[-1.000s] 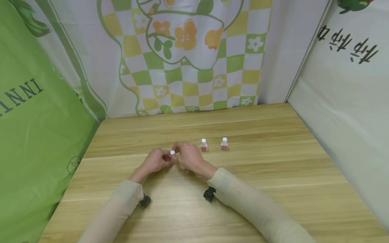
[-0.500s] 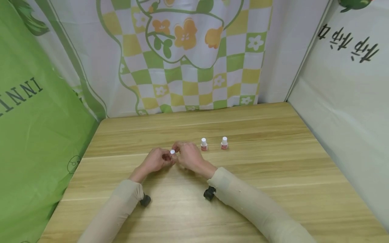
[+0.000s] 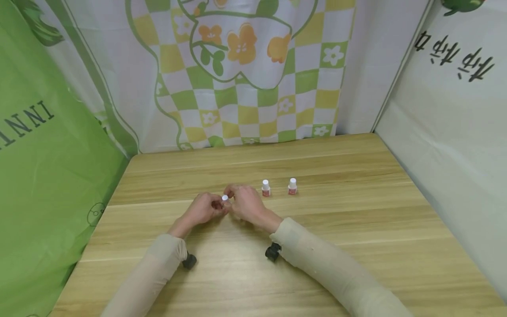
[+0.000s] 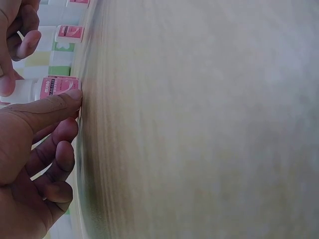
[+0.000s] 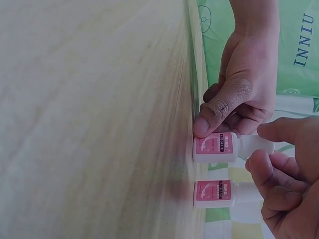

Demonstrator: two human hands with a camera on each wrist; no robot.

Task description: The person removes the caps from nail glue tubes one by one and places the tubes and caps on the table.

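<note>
A small white nail glue bottle [image 5: 217,148] with a pink label stands upright on the wooden table between both hands. My left hand [image 3: 203,208] pinches its lower body, the thumb lying across the label in the left wrist view. At the white cap [image 3: 225,198], the thumb and fingertips of my right hand [image 3: 247,204] pinch from either side. Cap and body look joined in the right wrist view. From the head camera, the fingers hide most of this bottle.
Two similar bottles stand upright to the right of the hands, a nearer one [image 3: 266,188] and a farther one [image 3: 292,186]. The wooden table [image 3: 245,281] ends at a checkered cloth [image 3: 253,114] behind and a green cloth [image 3: 51,176] on the left.
</note>
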